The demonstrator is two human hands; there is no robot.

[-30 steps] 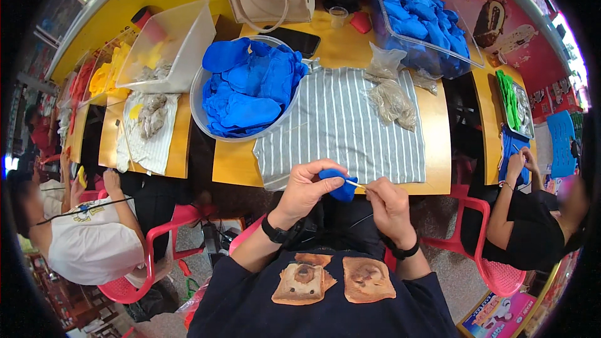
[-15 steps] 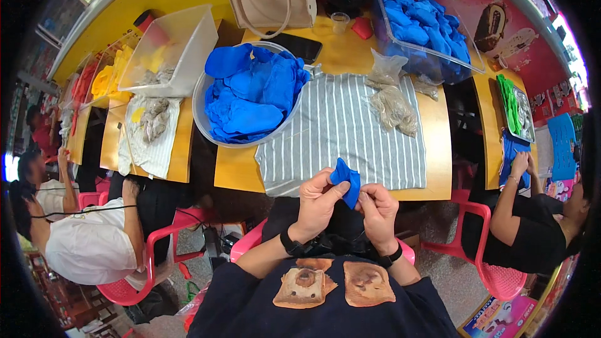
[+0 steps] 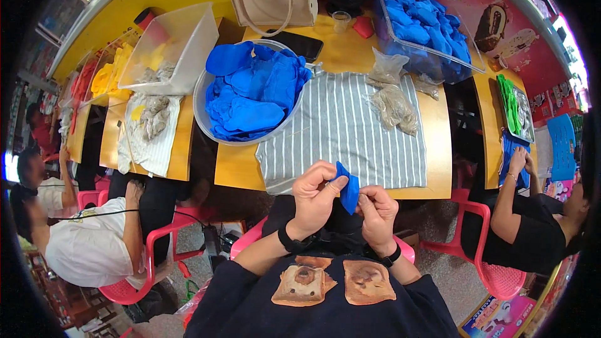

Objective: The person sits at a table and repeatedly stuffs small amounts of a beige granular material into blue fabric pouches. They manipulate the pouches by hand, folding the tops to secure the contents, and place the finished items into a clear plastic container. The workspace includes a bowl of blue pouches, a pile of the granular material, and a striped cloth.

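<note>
Currently: blue piece stood on end, stick out of sight

Both hands on it. Left hand [image 3: 316, 195] has the blue piece [image 3: 350, 195] pinched between thumb and fingers; right hand [image 3: 379, 213] is pinched at its lower right edge. Piece is in the air over my lap, just off the near edge of the bench [image 3: 235, 169], below the striped cloth [image 3: 350, 119].

Change: a second ago the piece lay flatter, with a pale stick running from my right hand to it. Now it's upright and pulled longer. Can't tell if the stick is behind it or in my palm.

Meaning, my read: stick work has given way to fingertip work, and this piece isn't done. Round tub [image 3: 199, 106] and clear bin [image 3: 463, 61], both holding blue fabric, sit where they were.
</note>
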